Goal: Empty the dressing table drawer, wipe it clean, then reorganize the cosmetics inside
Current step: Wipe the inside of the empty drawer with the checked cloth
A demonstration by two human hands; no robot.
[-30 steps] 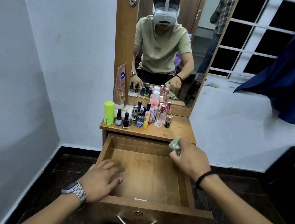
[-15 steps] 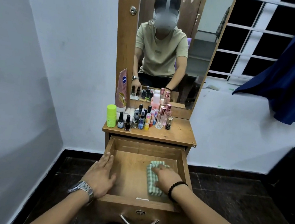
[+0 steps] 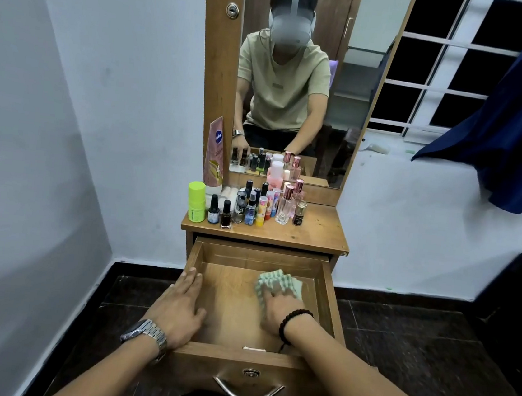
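The drawer (image 3: 327, 290), pulled out and emptied, is steadied by the flat left hand (image 3: 179, 310). The cloth (image 3: 281, 281) has been pushed farther back under the right hand (image 3: 276, 310)'s spread fingers; wiping is underway. Cosmetics (image 3: 252, 205) wait on the tabletop (image 3: 317, 230) beyond.

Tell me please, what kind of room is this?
Probably a bedroom or dressing corner: a wooden dressing table with a tall mirror, cosmetics bottles on its top, and a curtained window.
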